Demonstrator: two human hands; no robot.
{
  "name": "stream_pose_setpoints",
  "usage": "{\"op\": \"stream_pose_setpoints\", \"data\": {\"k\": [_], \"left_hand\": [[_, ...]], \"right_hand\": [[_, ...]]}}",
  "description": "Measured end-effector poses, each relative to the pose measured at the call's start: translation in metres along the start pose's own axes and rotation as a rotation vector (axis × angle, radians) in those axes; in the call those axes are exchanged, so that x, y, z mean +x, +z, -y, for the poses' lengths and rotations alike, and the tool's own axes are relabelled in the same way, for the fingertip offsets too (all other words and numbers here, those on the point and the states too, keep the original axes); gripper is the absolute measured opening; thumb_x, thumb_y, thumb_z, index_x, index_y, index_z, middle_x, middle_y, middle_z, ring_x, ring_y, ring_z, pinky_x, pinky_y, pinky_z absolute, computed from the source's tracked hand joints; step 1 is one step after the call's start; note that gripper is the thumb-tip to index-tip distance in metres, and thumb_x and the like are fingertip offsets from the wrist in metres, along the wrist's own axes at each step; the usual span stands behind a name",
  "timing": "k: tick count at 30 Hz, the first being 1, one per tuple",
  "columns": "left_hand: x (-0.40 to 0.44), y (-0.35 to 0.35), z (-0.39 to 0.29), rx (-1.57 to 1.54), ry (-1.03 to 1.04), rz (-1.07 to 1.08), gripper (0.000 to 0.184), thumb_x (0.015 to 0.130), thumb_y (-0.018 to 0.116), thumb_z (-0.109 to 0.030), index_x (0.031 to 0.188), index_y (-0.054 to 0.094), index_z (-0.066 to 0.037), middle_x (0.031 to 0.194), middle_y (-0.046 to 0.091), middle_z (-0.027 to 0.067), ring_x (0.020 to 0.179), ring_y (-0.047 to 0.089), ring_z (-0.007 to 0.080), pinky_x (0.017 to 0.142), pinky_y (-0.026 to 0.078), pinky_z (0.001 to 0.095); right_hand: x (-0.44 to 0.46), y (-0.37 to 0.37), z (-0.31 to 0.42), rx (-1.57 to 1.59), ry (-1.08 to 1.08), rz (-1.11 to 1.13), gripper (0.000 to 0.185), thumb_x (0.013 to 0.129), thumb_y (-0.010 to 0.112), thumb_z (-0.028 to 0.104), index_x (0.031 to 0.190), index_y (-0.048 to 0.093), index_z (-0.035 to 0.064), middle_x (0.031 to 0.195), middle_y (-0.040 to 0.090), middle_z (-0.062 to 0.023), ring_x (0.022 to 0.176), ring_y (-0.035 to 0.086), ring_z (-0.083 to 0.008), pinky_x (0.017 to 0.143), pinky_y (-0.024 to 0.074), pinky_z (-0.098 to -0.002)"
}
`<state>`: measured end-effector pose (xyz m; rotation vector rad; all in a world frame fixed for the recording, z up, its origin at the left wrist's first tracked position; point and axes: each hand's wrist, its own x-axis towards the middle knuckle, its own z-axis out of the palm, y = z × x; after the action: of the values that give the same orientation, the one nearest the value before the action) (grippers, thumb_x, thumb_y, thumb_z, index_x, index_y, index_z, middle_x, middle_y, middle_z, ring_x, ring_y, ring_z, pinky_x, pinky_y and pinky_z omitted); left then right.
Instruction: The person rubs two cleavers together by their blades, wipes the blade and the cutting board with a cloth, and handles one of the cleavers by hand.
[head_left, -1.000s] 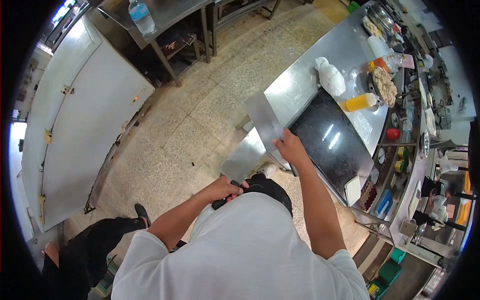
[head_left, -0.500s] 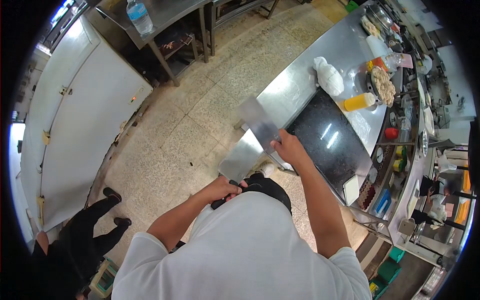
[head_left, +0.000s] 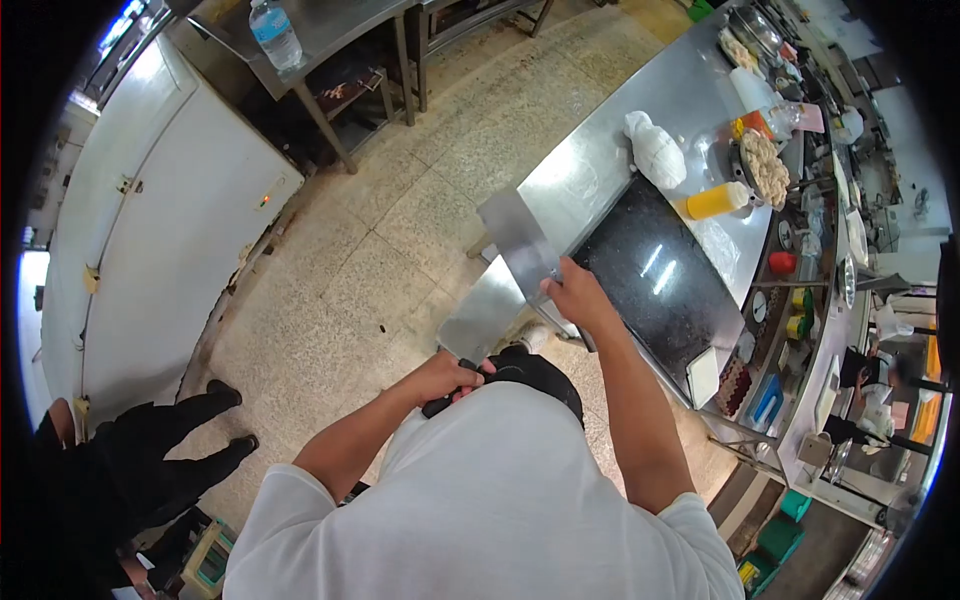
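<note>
My right hand point(head_left: 582, 300) is closed round a wide-bladed cleaver point(head_left: 519, 242), its blade pointing up and to the left beside the steel table's near edge. Lower down, close to my body, my left hand point(head_left: 447, 378) grips the dark handle of a second cleaver point(head_left: 482, 322). This blade angles up and to the right, and its upper end appears close to the first blade; whether they touch I cannot tell. Right of my right hand lies a black cutting board point(head_left: 655, 275) on the steel table point(head_left: 590, 150).
On the table are a white plastic bag point(head_left: 657, 152), a yellow squeeze bottle point(head_left: 717, 201) and a bowl of pale food point(head_left: 765, 170). A white chest freezer point(head_left: 180, 260) stands left, with a person in dark clothes point(head_left: 140, 460) nearby. A water bottle point(head_left: 275, 35) is on another table.
The cleaver in my right hand looks sharper now and has barely shifted. My left hand looks unmoved. At the left, the person in dark clothes has changed stance, legs shifted slightly.
</note>
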<state>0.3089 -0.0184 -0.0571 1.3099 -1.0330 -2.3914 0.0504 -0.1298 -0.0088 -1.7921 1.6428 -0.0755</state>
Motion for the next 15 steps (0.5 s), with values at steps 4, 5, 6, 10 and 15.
{"op": "stream_pose_setpoints", "data": {"k": [4, 5, 6, 10, 15], "left_hand": [[-0.001, -0.005, 0.000, -0.023, -0.042, 0.023, 0.031, 0.084, 0.066, -0.011, 0.114, 0.063, -0.003, 0.070, 0.059, 0.0021, 0.058, 0.055, 0.0093, 0.053, 0.044, 0.0244], [-0.002, -0.002, 0.004, -0.030, -0.051, 0.024, 0.031, 0.084, 0.066, -0.011, 0.114, 0.063, -0.003, 0.070, 0.059, 0.0021, 0.058, 0.055, 0.0093, 0.053, 0.044, 0.0244], [0.001, -0.002, 0.004, -0.022, -0.031, 0.036, 0.032, 0.084, 0.065, -0.011, 0.114, 0.063, -0.002, 0.069, 0.059, 0.0021, 0.057, 0.055, 0.0094, 0.052, 0.044, 0.0244], [0.000, -0.002, -0.001, -0.040, -0.050, 0.030, 0.034, 0.084, 0.064, -0.010, 0.117, 0.062, 0.000, 0.068, 0.058, 0.0023, 0.055, 0.054, 0.0096, 0.052, 0.044, 0.0247], [0.004, -0.003, 0.002, -0.024, -0.041, 0.049, 0.036, 0.084, 0.064, -0.010, 0.118, 0.063, 0.000, 0.067, 0.057, 0.0022, 0.055, 0.053, 0.0097, 0.052, 0.044, 0.0249]], "right_hand": [[-0.002, 0.006, -0.014, 0.068, -0.091, 0.097, 0.036, 0.088, 0.065, 0.024, 0.112, 0.058, -0.0021, 0.104, 0.065, -0.0288, 0.100, 0.063, -0.0451, 0.086, 0.0488, -0.0500], [-0.001, 0.013, -0.022, 0.089, -0.069, 0.101, 0.038, 0.087, 0.065, 0.025, 0.114, 0.058, -0.0018, 0.104, 0.066, -0.0284, 0.100, 0.063, -0.0446, 0.087, 0.0490, -0.0496], [0.002, 0.014, -0.020, 0.106, -0.059, 0.102, 0.040, 0.087, 0.066, 0.026, 0.115, 0.058, -0.0015, 0.104, 0.066, -0.0281, 0.100, 0.064, -0.0442, 0.087, 0.0491, -0.0491], [-0.004, 0.020, -0.010, 0.186, 0.012, 0.133, 0.041, 0.088, 0.065, 0.023, 0.120, 0.057, -0.0008, 0.101, 0.068, -0.0258, 0.096, 0.066, -0.0412, 0.086, 0.0504, -0.0458], [-0.002, 0.012, 0.007, 0.433, 0.248, 0.086, 0.038, 0.087, 0.066, 0.021, 0.119, 0.057, 0.0021, 0.084, 0.068, -0.0155, 0.057, 0.063, -0.0228, 0.058, 0.0532, -0.0375]]}}
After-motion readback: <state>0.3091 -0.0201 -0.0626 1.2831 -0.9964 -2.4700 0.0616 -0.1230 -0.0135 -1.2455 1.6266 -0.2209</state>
